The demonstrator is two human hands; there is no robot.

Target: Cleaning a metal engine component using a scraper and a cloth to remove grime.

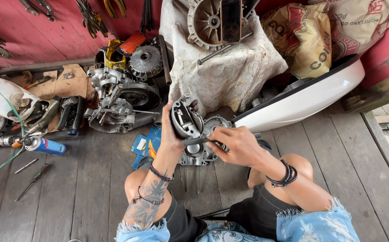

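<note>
Hands over floor, left hand (170,134) gripping round metal housing (186,118), right hand (237,145) closed on dark tool (194,141)

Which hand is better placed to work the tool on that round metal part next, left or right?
Right, probably. The right hand already grips the slim tool, tip at the round metal part. The left hand is occupied holding that part up off the plank floor.

Round grey metal engine cover (186,119), held upright; thin dark tool (199,141), perhaps touching it.
</note>
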